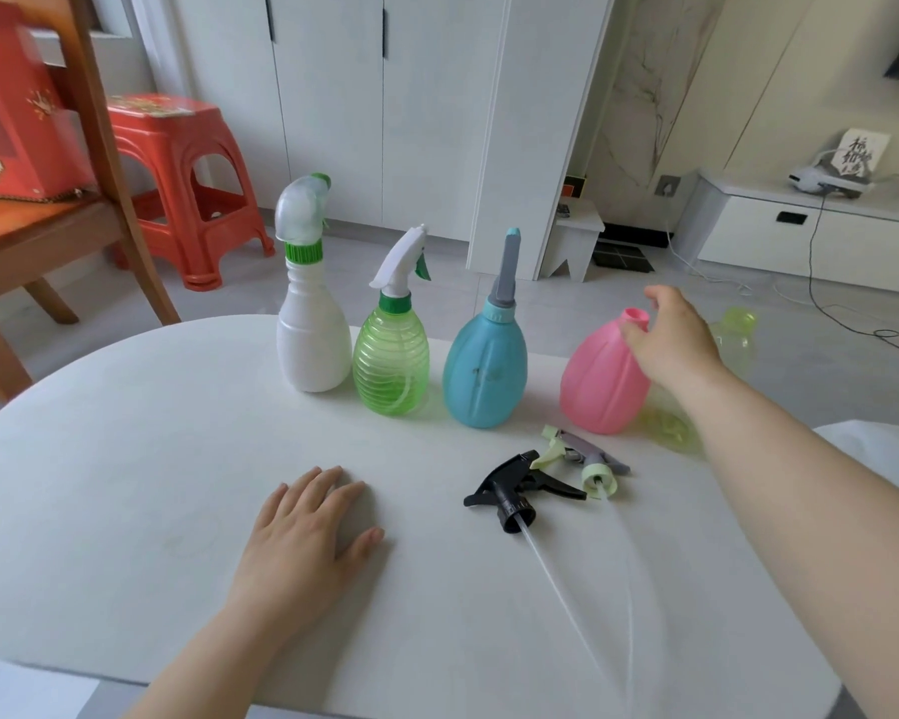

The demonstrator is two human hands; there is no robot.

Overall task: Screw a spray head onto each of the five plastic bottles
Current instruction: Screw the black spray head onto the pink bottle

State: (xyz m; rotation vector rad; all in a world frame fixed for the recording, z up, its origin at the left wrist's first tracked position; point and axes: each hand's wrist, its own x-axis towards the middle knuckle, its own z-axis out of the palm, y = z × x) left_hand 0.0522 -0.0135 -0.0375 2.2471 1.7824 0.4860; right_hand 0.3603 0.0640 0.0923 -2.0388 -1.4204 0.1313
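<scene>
First, left hand (307, 531) flat on the white surface (125, 459), fingers straight, slightly apart, holding nothing. Beyond those fingers stand the white bottle (312, 350), green bottle (391, 365) and blue bottle (484, 371), each with a head on. To their right, loose and just beside each other: black spray head (515, 490), grey-lime spray head (587, 459). Pink bottle (600, 381) has a bare neck; right hand (670, 334) is at it with the thumb touching, but whether the fingers close on it cannot be told. Yellow bottle (735, 329) partly hidden behind that hand.

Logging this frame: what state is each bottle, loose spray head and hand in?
White bottle: upright, head on.
Green bottle: upright, head on.
Blue bottle: upright, head on.
Pink bottle: upright, neck bare.
Yellow-green bottle: mostly hidden, top unclear.
Black spray head: loose, lying on the table.
Grey spray head: loose, lying beside it.
Left hand: flat on the table.
Right hand: at pink bottle's neck, grip unclear.
</scene>
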